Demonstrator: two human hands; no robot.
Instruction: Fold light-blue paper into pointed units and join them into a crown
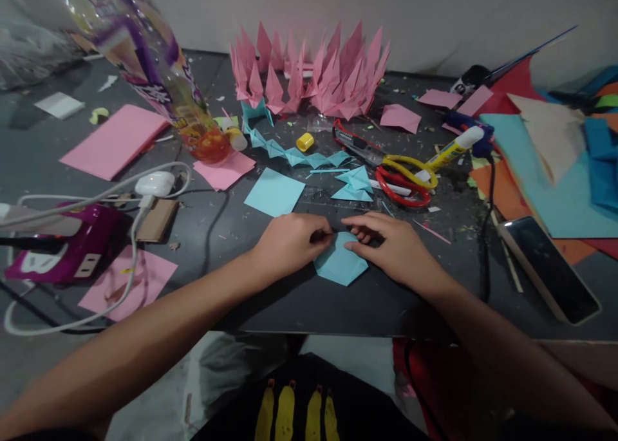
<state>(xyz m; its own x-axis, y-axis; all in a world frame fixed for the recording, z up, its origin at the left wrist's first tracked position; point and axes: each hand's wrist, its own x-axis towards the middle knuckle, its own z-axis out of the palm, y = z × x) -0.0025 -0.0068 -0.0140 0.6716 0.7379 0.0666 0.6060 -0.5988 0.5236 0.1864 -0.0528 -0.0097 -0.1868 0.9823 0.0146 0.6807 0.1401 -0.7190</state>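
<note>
A partly folded light-blue paper (339, 264) lies on the dark table (290, 312) near its front edge. My left hand (290, 241) pinches the paper's upper left edge with closed fingers. My right hand (391, 248) presses down on the paper's upper right part, fingers curled against it. The two hands almost meet over the top fold. A flat blue paper square (274, 194) lies just beyond my left hand, and folded blue pieces (356, 183) lie beyond my right hand.
A ring of pink folded spikes (313, 74) stands at the back. Scissors (403, 177), a glue stick (454, 148), a yellow cap (304, 142) and a cutter lie mid-table. A phone (550, 267) and coloured sheets are right; a bottle (149, 61), cables and a purple device (72, 241) are left.
</note>
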